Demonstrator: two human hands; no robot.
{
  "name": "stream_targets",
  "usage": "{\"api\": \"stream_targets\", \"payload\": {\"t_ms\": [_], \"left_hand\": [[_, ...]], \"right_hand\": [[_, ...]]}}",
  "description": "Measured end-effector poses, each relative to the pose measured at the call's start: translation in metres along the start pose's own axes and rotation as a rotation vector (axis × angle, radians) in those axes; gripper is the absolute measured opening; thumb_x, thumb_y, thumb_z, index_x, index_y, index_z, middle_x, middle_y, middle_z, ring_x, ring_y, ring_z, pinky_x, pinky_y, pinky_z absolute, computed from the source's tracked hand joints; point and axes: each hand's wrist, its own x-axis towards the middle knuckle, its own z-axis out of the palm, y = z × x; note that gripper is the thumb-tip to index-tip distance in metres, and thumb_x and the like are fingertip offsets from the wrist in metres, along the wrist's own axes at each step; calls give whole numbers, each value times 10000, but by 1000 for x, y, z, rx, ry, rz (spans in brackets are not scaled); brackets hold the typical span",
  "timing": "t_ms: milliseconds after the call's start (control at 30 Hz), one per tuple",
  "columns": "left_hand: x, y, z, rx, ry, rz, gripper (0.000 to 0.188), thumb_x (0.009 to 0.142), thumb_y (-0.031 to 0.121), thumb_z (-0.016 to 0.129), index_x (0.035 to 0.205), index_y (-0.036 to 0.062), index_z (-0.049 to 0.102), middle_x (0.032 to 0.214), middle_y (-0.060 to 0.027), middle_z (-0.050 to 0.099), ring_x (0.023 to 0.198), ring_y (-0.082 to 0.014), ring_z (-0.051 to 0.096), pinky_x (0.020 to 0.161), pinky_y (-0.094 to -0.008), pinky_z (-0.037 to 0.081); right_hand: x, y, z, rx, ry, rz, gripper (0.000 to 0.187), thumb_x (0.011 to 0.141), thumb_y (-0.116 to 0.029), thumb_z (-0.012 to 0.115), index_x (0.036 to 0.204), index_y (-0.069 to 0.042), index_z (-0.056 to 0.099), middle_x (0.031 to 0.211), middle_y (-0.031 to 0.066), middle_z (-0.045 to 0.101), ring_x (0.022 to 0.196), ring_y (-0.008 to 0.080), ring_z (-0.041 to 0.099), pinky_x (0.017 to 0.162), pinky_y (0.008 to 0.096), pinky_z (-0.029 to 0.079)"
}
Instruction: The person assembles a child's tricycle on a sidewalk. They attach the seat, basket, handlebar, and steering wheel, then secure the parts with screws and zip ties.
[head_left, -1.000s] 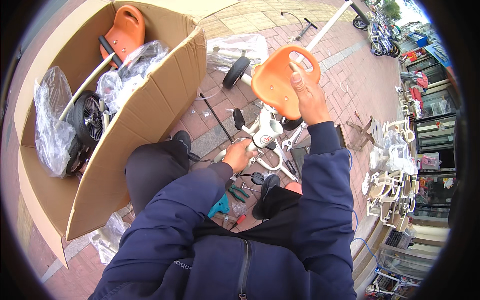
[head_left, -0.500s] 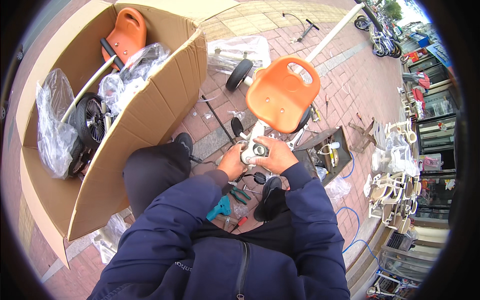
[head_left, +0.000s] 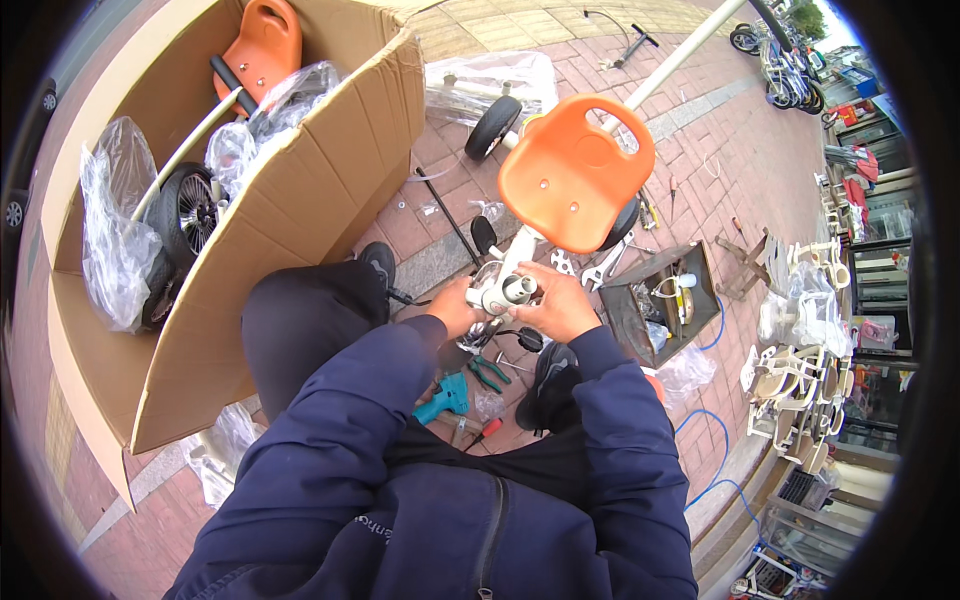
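Between my knees a white tricycle frame stands with its orange seat away from me. The open round end of its front tube faces up toward me. My left hand is closed round the left side of this tube, its fingertips partly hidden. On the right side my right hand grips it, with the thumb beside the opening. Below the hands lie a small black pedal, green-handled pliers and a teal power tool.
A large cardboard box on the left holds another orange seat, wheels and plastic wrap. To the right stand a metal toolbox and a stack of white frames. A blue hose and wrenches lie on the paving.
The tube's open end now shows more of its side and sits slightly higher. My right fingers have shifted from over the tube to its right side. The whole view has moved slightly.
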Motion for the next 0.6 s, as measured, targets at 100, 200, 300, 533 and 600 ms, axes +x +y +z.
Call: {"api": "stream_targets", "payload": {"t_ms": [100, 200, 300, 533, 600], "left_hand": [[6, 4, 1, 89, 28, 80, 698, 684, 184, 868, 1261, -69, 566, 1275, -218, 606, 1162, -353, 614, 973, -378, 483], [14, 3, -3, -7, -43, 74, 752, 672, 130, 857, 1324, -77, 546, 1311, -202, 597, 1166, -330, 617, 984, -365, 483], [16, 1, -4, -19, -61, 48, 810, 668, 111, 852, 1380, -76, 514, 1295, -204, 611, 1152, -319, 628, 986, -359, 485], [8, 15, -14, 129, -95, -17, 780, 704, 207, 852, 1359, -68, 529, 1184, -236, 671, 1098, -340, 659, 959, -388, 501], [9, 33, -27, 449, -181, -62, 680, 716, 326, 848, 1220, -61, 604, 1170, -262, 665, 1092, -392, 647, 946, -429, 508]], "right_hand": [[0, 3, -4, -73, 13, -47, 585, 724, -212, 842, 1240, -13, 651, 1261, 183, 664, 1036, 330, 688, 931, 360, 529], [-1, 0, -10, -9, -12, -50, 577, 719, -216, 841, 1227, -19, 655, 1227, 171, 679, 1055, 330, 681, 935, 368, 524], [-1, -5, -12, -30, -22, -8, 557, 716, -223, 838, 1209, -30, 662, 1199, 160, 685, 1056, 336, 677, 927, 382, 521], [-4, -8, -21, -81, -134, 52, 563, 757, -228, 810, 1246, -9, 639, 1202, 199, 675, 1052, 352, 671, 941, 411, 522], [-10, -6, -36, -195, -112, 53, 550, 773, -240, 796, 1242, -2, 636, 1167, 205, 680, 1040, 369, 667, 933, 427, 522]]}}
